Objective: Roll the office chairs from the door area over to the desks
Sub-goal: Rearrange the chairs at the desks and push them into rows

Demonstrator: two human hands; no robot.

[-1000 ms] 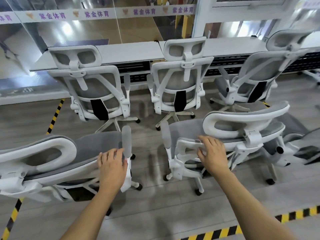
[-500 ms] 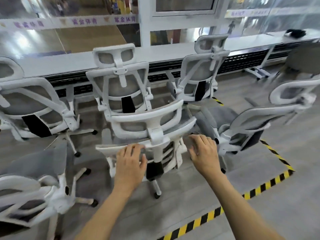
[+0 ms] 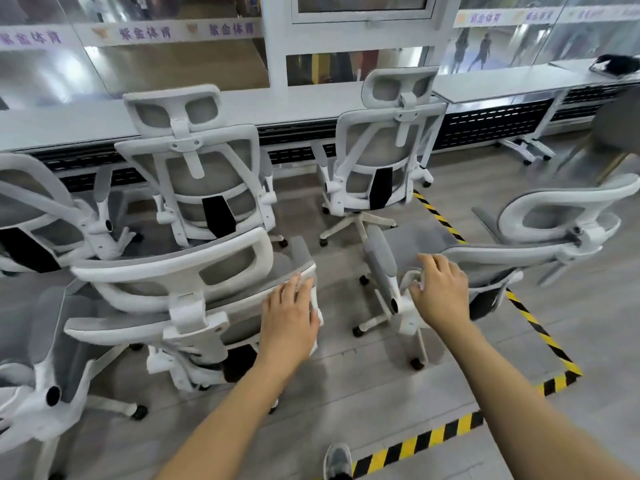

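Two white-framed grey mesh office chairs stand close in front of me with their backs tilted toward me. My left hand point(image 3: 291, 313) lies over the right edge of the middle chair's backrest point(image 3: 173, 275), fingers wrapped on the white frame. My right hand point(image 3: 440, 292) grips the white frame at the left edge of the right chair point(image 3: 540, 233). Behind them, two matching chairs point(image 3: 194, 174) point(image 3: 384, 150) stand at the long white desk point(image 3: 294, 105), and a third chair point(image 3: 31, 216) is cut off at the left.
Another chair point(image 3: 41, 358) lies close at my lower left. Yellow-black floor tape point(image 3: 540, 327) runs under the right chair and past my shoe point(image 3: 337, 460). A second desk point(image 3: 502, 81) with a black item point(image 3: 616, 64) stands far right, beside a dark chair point(image 3: 616, 126).
The view has swung left to right. My left hand slid to the right edge of the middle chair's backrest. My right hand closed on the right chair's frame, and that chair turned.
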